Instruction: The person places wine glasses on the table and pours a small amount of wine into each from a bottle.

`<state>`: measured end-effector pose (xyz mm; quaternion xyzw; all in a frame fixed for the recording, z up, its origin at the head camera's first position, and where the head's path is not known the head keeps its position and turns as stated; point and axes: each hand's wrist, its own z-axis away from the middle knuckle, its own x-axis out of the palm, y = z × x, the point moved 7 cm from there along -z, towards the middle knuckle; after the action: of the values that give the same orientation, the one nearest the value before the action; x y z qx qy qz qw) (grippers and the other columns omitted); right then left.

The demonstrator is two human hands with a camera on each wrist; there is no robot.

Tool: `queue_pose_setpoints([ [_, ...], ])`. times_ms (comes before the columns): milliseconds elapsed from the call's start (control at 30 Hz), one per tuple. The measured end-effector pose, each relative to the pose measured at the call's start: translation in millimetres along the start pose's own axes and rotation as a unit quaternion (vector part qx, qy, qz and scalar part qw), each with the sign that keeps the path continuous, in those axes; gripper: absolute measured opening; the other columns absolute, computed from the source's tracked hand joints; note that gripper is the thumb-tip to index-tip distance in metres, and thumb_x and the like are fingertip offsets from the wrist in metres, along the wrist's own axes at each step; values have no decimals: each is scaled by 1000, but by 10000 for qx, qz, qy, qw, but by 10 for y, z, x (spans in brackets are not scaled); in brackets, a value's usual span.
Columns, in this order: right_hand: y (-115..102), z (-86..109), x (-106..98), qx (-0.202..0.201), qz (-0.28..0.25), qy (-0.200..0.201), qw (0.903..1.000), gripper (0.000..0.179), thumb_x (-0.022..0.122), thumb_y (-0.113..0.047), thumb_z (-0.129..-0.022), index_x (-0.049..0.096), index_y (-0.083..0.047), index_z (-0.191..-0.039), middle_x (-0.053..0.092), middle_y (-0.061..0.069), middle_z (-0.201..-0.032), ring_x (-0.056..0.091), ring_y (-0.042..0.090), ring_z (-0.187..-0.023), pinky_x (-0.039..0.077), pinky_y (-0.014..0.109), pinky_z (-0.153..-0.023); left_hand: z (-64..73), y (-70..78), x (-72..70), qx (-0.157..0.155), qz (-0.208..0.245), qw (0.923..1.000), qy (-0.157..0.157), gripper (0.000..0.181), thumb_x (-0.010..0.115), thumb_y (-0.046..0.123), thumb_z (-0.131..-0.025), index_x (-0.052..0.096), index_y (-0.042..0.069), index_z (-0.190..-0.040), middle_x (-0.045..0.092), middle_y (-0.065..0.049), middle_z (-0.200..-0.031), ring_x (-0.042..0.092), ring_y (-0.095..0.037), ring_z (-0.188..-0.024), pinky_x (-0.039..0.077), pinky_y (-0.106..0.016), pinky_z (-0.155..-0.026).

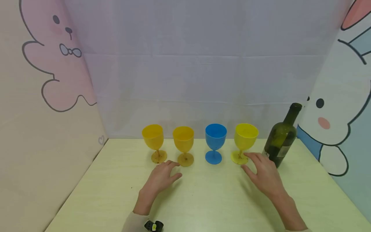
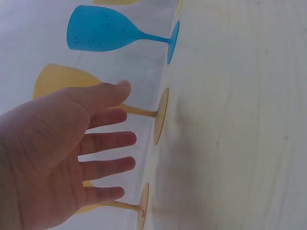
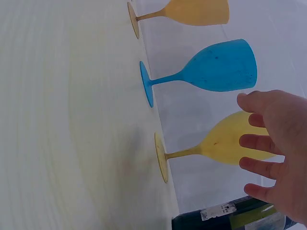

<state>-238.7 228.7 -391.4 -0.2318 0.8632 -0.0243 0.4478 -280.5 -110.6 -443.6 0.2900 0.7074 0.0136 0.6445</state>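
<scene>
Four goblets stand upright in a row near the back of the table. From the left come an orange-yellow goblet [image 1: 153,137], a second orange-yellow goblet [image 1: 184,138], a blue goblet [image 1: 215,136] and a bright yellow goblet [image 1: 245,137]. My left hand [image 1: 162,177] hovers in front of the two orange-yellow goblets, fingers extended and holding nothing. My right hand [image 1: 263,174] is in front of the bright yellow goblet, its fingers spread and slightly bent, with nothing in its grasp. Just behind it stands a dark green wine bottle [image 1: 281,138], its lower part partly covered by the hand.
A pale wood-grain table [image 1: 191,199] carries everything. Behind the goblets hangs a white cloth [image 1: 179,77]. Side panels bear a pink cartoon animal [image 1: 58,64] on the left and a white cartoon rabbit [image 1: 339,106] on the right.
</scene>
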Motion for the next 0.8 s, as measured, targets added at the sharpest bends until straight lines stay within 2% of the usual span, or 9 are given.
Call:
queue_pose_setpoints([
  [267,47,-28,-113,82,-81,388,9992,41,81,-17,-81,67,-4,-117,67,16,-108,61,36,-97,50,55,-81,0,107,12,333,120,9993,-79,31,68,35,-93,69,15,-118,68,-4,-118,65,-26,-105,53,-47,-91],
  [400,44,-17,-143,130,-126,487,9987,40,81,-15,-80,68,-4,-116,67,16,-107,60,36,-96,50,54,-81,12,150,40,360,172,9991,-163,30,67,36,-94,69,17,-118,68,-1,-117,66,-23,-104,54,-43,-88],
  [567,42,-1,-187,124,-214,678,9974,39,81,-11,-80,68,-2,-115,67,17,-107,60,36,-95,49,53,-80,-11,202,65,284,317,9988,-232,32,66,38,-95,68,19,-120,68,2,-119,64,-21,-108,54,-42,-92],
  [800,67,1,-255,178,-288,874,9956,39,80,-9,-79,67,-2,-116,67,17,-107,59,35,-93,47,51,-79,-43,379,76,466,679,9961,-329,34,64,38,-96,66,20,-125,66,1,-127,62,-21,-116,52,-43,-97],
])
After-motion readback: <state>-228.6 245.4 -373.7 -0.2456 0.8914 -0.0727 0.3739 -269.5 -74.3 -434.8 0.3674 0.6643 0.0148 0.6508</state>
